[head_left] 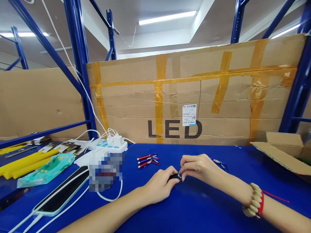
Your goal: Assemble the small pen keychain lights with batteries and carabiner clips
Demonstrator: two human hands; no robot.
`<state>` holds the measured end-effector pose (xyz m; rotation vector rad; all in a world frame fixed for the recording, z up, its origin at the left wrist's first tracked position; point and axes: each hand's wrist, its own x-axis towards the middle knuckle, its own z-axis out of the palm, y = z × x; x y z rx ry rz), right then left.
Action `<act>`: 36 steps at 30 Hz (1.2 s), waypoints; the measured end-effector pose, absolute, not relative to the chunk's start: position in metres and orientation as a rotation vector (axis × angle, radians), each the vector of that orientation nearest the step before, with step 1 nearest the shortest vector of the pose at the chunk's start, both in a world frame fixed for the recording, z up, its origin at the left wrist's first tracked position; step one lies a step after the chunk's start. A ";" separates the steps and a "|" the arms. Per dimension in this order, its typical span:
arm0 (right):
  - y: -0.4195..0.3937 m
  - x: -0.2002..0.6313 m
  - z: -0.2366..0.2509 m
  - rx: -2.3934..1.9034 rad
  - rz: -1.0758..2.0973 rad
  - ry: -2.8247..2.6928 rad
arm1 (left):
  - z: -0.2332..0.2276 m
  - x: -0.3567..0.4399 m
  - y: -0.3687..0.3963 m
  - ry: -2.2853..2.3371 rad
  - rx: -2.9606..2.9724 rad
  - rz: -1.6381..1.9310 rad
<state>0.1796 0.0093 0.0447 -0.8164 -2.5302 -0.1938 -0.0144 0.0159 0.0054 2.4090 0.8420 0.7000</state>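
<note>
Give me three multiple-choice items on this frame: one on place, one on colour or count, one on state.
1. Where do the spare mini flashlights lie?
A. on the blue table, beyond the hands
B. inside the open carton
C. on top of the phone

2. What colour is the table?
A. yellow
B. blue
C. grey

3. What is the state of the small dark flashlight?
A. lying untouched on the table
B. gripped in the left hand, right fingertips at its end
C. hanging from the rack

Answers
1. A: the small cluster rests on the bare tabletop just past the left hand.
2. B: the surface under both arms is deep blue.
3. B: the left hand closes round its body while the right hand pinches its tip.
</note>
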 end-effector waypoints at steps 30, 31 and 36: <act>0.000 0.171 0.011 -1.258 1.370 -1.684 | 0.008 -0.010 0.008 0.727 2.518 0.712; 0.001 0.170 0.009 -1.252 1.365 -1.682 | 0.008 -0.010 0.008 0.734 2.501 0.721; 0.004 0.172 0.003 -1.251 1.176 -1.723 | 0.003 -0.010 0.011 0.853 2.462 0.737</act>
